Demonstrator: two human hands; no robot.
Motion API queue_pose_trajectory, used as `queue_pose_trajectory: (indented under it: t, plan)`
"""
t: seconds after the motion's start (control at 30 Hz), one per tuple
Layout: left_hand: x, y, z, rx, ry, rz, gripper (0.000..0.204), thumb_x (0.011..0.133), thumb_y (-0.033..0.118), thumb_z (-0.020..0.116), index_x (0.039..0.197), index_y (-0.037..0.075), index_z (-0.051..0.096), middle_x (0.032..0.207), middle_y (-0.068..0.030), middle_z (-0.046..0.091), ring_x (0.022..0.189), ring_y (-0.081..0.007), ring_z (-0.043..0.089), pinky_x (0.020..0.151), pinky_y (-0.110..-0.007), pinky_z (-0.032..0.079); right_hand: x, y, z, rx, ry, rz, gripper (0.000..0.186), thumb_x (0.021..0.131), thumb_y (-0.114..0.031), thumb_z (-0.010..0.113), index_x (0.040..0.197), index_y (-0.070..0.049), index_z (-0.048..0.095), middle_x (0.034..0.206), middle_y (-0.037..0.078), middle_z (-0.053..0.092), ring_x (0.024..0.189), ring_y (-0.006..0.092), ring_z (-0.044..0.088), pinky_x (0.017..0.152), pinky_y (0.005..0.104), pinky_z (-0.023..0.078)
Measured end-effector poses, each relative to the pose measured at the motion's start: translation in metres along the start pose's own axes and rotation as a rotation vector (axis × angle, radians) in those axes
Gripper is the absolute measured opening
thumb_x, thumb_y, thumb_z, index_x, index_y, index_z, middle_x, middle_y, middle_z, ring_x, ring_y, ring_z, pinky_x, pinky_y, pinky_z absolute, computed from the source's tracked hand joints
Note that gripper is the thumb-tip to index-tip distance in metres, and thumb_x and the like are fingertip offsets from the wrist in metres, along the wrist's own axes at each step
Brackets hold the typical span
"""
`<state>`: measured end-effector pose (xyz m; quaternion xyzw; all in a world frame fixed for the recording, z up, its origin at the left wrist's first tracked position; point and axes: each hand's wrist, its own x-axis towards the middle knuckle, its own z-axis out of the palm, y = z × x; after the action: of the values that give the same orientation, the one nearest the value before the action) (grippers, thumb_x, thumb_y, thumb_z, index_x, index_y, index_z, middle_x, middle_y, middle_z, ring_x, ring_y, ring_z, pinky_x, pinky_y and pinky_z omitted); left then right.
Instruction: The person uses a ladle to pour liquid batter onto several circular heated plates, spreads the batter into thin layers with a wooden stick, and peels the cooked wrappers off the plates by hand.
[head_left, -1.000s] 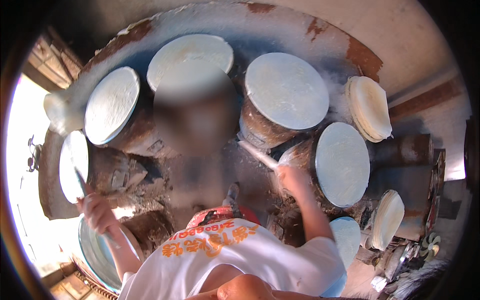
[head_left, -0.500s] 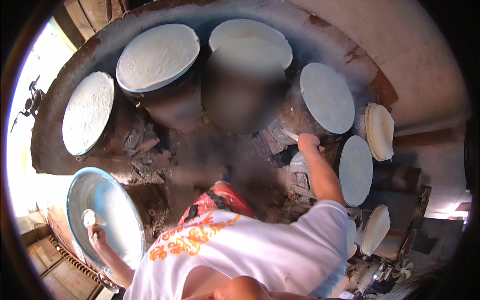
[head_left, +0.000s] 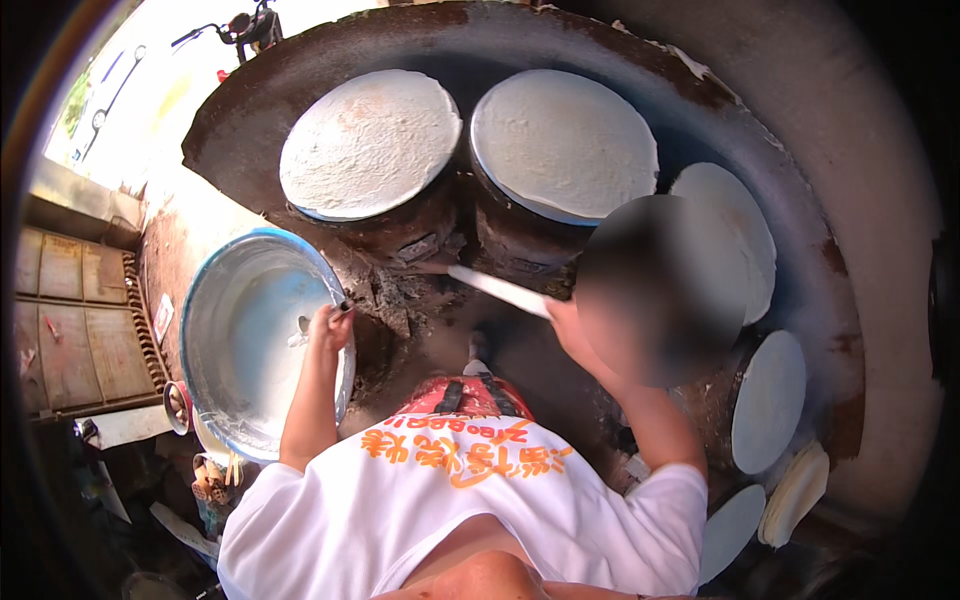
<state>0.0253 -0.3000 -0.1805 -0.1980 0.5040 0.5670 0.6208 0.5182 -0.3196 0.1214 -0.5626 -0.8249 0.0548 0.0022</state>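
My left hand (head_left: 330, 328) is closed round the handle of a batter-coated ladle (head_left: 302, 327), over the right side of a wide blue basin (head_left: 222, 258) smeared with white batter. A dark handle end pokes out past the fist. Toward the middle, my right hand (head_left: 568, 325) grips a long, flat, pale spatula (head_left: 497, 290) that points left; a blurred patch covers part of this hand. The spatula's tip is in front of two round griddles, the left griddle (head_left: 370, 145) and the middle griddle (head_left: 563, 148), both spread with white batter.
Along the right curve stand more coated round griddles, among them a far griddle (head_left: 735, 235) and a nearer griddle (head_left: 768, 402). A stack of pale flatbreads (head_left: 795, 495) lies at lower right. A curved rusty wall (head_left: 230, 130) runs behind. Wooden sticks (head_left: 235, 468) stand by the basin.
The view has turned to the left. My left hand has moved from the basin's left part to its right rim with the ladle. My right hand has swung the spatula leftward from the right-hand griddles.
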Motion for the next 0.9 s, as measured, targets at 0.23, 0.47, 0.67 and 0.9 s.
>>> queue_pose_trajectory:
  t: [0.23, 0.47, 0.67, 0.9]
  plan:
    - [-0.033, -0.039, 0.03, 0.29, 0.075, 0.087, 0.027, 0.087, 0.019, 0.051, 0.103, -0.002, 0.051, 0.099, -0.0191, 0.059, 0.095, -0.0378, 0.06, 0.085, -0.048, 0.051, 0.159, -0.05, 0.03, -0.283, -0.253, -0.254, 0.015, 0.075, -0.013, 0.062, 0.085, -0.012, 0.072, 0.083, 0.005, 0.068, 0.075, 0.0217, 0.067, 0.054, 0.0345, 0.049]
    - [-0.051, -0.037, 0.044, 0.458, 0.002, 0.021, 0.035, 0.088, 0.023, 0.054, 0.111, -0.003, 0.051, 0.104, -0.0212, 0.055, 0.091, -0.0417, 0.061, 0.075, -0.049, 0.055, 0.192, -0.066, 0.03, -0.302, -0.308, -0.234, 0.012, 0.074, -0.013, 0.062, 0.08, -0.012, 0.072, 0.08, 0.005, 0.069, 0.077, 0.0219, 0.068, 0.055, 0.0339, 0.049]
    - [-0.041, -0.026, 0.019, 0.348, 0.084, -0.055, 0.041, 0.089, 0.023, 0.054, 0.123, 0.008, 0.037, 0.102, -0.0199, 0.053, 0.089, -0.0436, 0.061, 0.073, -0.053, 0.055, 0.196, -0.079, 0.013, -0.256, -0.362, -0.172, 0.013, 0.075, -0.012, 0.061, 0.081, -0.011, 0.073, 0.08, 0.005, 0.07, 0.076, 0.0221, 0.068, 0.056, 0.0346, 0.05]
    - [-0.062, -0.026, 0.026, 0.437, 0.079, 0.001, 0.041, 0.092, 0.03, 0.052, 0.125, 0.011, 0.039, 0.097, -0.0158, 0.057, 0.088, -0.0401, 0.062, 0.07, -0.051, 0.055, 0.19, -0.05, 0.017, -0.128, -0.343, -0.097, 0.016, 0.076, -0.017, 0.061, 0.085, -0.009, 0.072, 0.085, 0.011, 0.069, 0.079, 0.0267, 0.068, 0.063, 0.0399, 0.052]
